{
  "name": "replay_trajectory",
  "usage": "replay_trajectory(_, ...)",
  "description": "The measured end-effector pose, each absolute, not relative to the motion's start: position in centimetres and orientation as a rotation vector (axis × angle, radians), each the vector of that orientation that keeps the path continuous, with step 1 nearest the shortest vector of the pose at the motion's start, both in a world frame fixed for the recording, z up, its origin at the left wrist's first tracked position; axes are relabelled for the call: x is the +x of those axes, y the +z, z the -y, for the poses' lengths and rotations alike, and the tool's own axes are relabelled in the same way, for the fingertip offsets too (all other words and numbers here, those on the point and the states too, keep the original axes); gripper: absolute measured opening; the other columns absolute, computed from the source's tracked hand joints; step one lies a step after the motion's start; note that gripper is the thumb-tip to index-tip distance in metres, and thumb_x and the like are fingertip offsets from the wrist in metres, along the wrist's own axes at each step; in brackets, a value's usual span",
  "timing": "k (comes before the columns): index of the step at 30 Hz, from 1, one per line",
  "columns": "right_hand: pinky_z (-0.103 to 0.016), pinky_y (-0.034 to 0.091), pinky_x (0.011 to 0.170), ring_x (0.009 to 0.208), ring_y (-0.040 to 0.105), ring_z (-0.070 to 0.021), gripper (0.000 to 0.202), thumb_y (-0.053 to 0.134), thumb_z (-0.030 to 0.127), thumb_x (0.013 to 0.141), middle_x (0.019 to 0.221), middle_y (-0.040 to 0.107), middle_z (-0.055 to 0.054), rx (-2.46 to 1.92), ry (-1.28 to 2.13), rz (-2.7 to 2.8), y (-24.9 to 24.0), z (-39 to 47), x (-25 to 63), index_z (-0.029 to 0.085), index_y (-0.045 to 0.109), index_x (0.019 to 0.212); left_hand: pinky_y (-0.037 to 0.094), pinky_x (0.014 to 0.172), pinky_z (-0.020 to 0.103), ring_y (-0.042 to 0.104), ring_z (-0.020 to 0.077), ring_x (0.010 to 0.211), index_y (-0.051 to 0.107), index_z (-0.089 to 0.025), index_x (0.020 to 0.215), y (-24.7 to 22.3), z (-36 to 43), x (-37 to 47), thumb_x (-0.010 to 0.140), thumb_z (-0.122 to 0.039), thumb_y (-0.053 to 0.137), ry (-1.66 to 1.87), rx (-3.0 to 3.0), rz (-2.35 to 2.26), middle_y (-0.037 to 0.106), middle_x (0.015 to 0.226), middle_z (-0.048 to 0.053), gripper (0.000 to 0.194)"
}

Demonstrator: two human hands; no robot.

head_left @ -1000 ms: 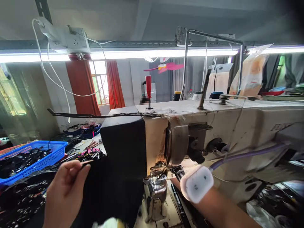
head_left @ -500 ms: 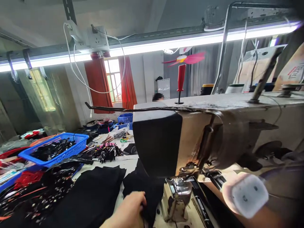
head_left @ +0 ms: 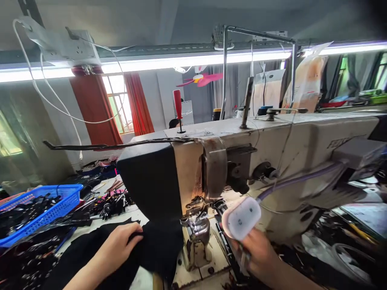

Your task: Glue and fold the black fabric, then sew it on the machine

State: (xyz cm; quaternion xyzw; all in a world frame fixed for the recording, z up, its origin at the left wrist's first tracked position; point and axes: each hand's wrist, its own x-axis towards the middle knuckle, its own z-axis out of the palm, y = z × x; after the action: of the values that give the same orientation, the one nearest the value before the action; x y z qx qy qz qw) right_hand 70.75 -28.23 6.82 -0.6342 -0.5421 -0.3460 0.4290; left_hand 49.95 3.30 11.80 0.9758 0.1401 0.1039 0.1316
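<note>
My left hand [head_left: 119, 243] is closed on the edge of a black fabric piece [head_left: 161, 245], thumb and fingers pinched together. The fabric lies left of the sewing machine's metal post and presser foot [head_left: 198, 233], under the machine's dark end cover [head_left: 148, 181]. More black cloth [head_left: 75, 257] lies beneath my left forearm. My right hand [head_left: 261, 251] is to the right of the post, its fingers curled and partly hidden behind a white oval lamp [head_left: 243, 217]. A small, blurred, greyish object shows at those fingers; its kind is unclear.
The sewing machine's arm [head_left: 302, 141] spans the right side, with a red-handled screwdriver [head_left: 177, 105] upright on top. A blue basket [head_left: 45, 215] of black pieces stands at left, near bundles of black strips [head_left: 115, 205]. A clear plastic container [head_left: 350, 257] sits at lower right.
The view has swung right. My left hand, formerly beside the post with its thumb side on the fabric, now pinches the fabric's edge farther left. My right hand shows more plainly behind the lamp.
</note>
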Motion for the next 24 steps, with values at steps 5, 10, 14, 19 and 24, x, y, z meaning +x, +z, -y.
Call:
replay_trajectory(5,-0.024,0.042,0.047,0.052,0.055,-0.0111,0.026,0.056,0.012,0.089,0.081,0.071,-0.001,-1.376,-1.108,1.803,7.9,26.5,65.3,0.027,0.069,0.105,0.045,0.074,0.03,0.062,0.021,0.079,0.064,-0.023,0.081,13.3,7.0,52.7,0.081,-0.035,0.056,0.285,2.438,-0.286,0.069,0.08,0.001,0.014)
replay_trajectory(10,-0.027,0.041,0.047,0.054,0.054,-0.0136,0.021,0.047,0.01,0.094,0.071,0.068,-0.007,-1.211,-1.132,1.709,9.5,23.8,65.9,0.008,0.068,0.09,0.038,0.059,0.025,0.048,0.0128,0.059,0.058,-0.018,0.067,12.1,9.4,55.7,0.064,-0.049,0.071,0.12,1.749,-0.413,0.056,0.06,-0.003,0.033)
replay_trajectory(14,-0.026,0.048,0.058,0.066,0.061,-0.0144,0.023,0.046,0.009,0.095,0.078,0.069,-0.01,-1.169,-1.162,1.656,8.8,23.2,67.6,0.009,0.068,0.091,0.037,0.057,0.024,0.05,0.0116,0.058,0.061,-0.017,0.065,11.7,8.9,56.5,0.059,-0.051,0.079,0.134,1.475,-0.504,0.06,0.059,-0.003,0.039)
replay_trajectory(19,-0.029,0.052,0.064,0.068,0.064,-0.0174,0.027,0.043,0.011,0.096,0.075,0.07,-0.01,-1.212,-1.246,1.643,8.0,22.7,68.6,0.009,0.07,0.094,0.047,0.084,0.029,0.066,0.0231,0.088,0.073,-0.018,0.077,13.0,9.1,57.0,0.063,-0.042,0.076,0.175,1.532,-0.477,0.075,0.078,0.002,0.028)
replay_trajectory(24,-0.026,0.051,0.058,0.06,0.063,-0.015,0.024,0.046,0.01,0.093,0.073,0.07,-0.007,-1.205,-1.23,1.623,7.4,22.2,69.0,0.013,0.07,0.093,0.043,0.099,0.039,0.065,0.0304,0.101,0.076,-0.018,0.083,13.4,9.4,57.3,0.07,-0.04,0.068,0.248,1.619,-0.484,0.078,0.088,0.004,0.027)
